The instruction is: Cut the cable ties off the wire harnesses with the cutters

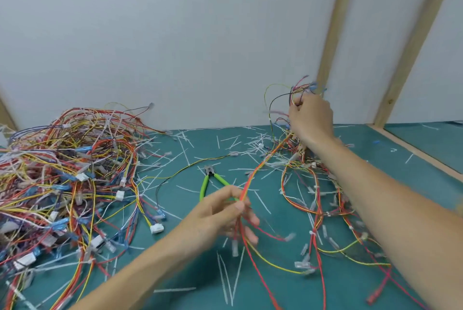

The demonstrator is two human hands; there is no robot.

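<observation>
A wire harness (253, 177) of red, orange and yellow leads is stretched taut between the two hands, apparently so that it can be drawn free of the tangle and its cable ties exposed for cutting. The left hand (225, 212) pinches the strand between thumb and forefinger, the remaining fingers loosely curled below it, with loose ends trailing down past the palm. The right hand (312, 116), raised above the tabletop (275, 292) and farther from the person, is closed in a fist around a bunch of wires (298, 91) whose tips fan out above the knuckles; more harnesses (323, 199) hang and spread beneath and beside its forearm. The cutters (213, 179), green-handled, lie unheld on the tabletop just beyond the left hand, handles splayed toward it, presumably set down to free both hands for sorting. Well to the left of the left hand sits a large heap of harnesses (65, 174). Cut white ties (250, 142) litter the green surface between and beyond the hands, suggesting the work is partly done. Behind the right hand stand a pale wall (175, 34) and wooden battens (333, 34).
</observation>
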